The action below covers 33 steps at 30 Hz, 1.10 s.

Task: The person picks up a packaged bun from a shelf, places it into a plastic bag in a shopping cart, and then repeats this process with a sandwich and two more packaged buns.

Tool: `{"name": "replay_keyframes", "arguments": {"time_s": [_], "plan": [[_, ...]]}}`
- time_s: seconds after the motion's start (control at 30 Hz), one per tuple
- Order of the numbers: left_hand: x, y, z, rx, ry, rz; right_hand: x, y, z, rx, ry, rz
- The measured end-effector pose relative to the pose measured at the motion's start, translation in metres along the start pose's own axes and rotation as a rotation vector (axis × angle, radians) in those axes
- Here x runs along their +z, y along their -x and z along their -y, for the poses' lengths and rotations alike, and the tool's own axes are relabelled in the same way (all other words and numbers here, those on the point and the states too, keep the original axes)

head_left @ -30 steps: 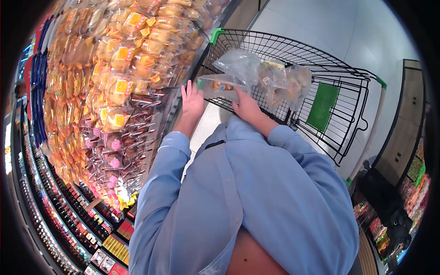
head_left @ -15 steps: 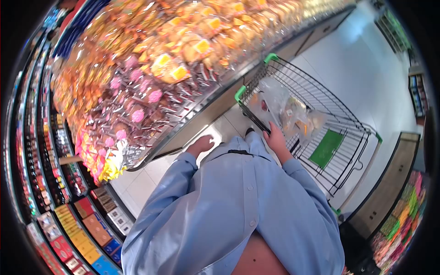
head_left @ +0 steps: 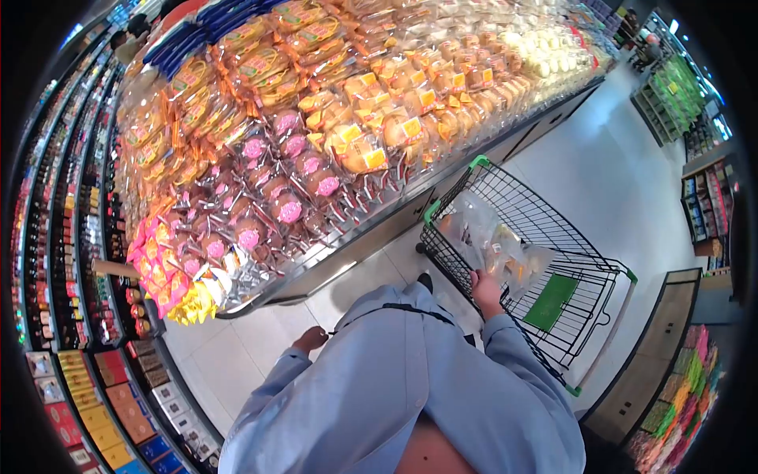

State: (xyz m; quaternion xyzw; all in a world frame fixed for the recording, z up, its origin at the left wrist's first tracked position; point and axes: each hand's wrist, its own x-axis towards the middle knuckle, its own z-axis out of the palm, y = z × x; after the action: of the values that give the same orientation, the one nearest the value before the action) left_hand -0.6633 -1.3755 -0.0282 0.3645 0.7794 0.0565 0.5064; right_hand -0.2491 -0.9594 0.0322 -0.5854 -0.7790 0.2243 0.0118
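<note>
My right hand is closed around the near side rim of a black wire shopping cart with green corner pieces. Inside the cart lie clear plastic bags with packaged goods, which I cannot make out exactly. A green panel sits on the cart's wire frame. My left hand hangs beside my hip, its fingers loosely bent and apart, holding nothing. It is below the edge of a display counter and does not touch it.
Wrapped breads and pink-labelled packets are heaped on the counter. Shelves of boxes stand at left. A wooden-fronted stand with colourful packets is at right. Tiled floor runs beyond the cart. People are visible far off.
The view has shifted, showing more of the counter's far end. My right hand has come nearer my body along the cart's side. My left hand has dropped lower, away from the counter.
</note>
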Motion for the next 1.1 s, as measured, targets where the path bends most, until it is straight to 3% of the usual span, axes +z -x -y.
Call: {"name": "replay_keyframes", "arguments": {"time_s": [0.07,0.17,0.33,0.43,0.63,0.97,1.1], "plan": [[-0.003,0.007,-0.012,0.055,0.082,-0.065,-0.004,0.009,0.000,0.028,-0.002,-0.008],[0.009,-0.050,0.023,0.123,0.083,-0.007,-0.004,0.015,-0.005,0.108,0.024,0.022],[-0.011,-0.101,-0.006,0.166,-0.221,-0.042,-0.006,0.023,-0.009,0.156,0.026,0.069],[-0.023,-0.099,-0.027,0.196,-0.154,-0.097,-0.007,0.026,-0.012,0.151,0.001,0.093],[-0.025,-0.108,-0.049,0.174,-0.209,-0.015,-0.026,0.030,-0.013,0.148,-0.027,0.172],[-0.008,-0.130,-0.147,0.108,-0.199,0.073,-0.033,0.021,-0.041,0.061,-0.026,0.179],[0.000,-0.147,-0.216,0.219,-0.304,0.008,-0.035,0.017,-0.061,-0.006,-0.122,0.205]]}}
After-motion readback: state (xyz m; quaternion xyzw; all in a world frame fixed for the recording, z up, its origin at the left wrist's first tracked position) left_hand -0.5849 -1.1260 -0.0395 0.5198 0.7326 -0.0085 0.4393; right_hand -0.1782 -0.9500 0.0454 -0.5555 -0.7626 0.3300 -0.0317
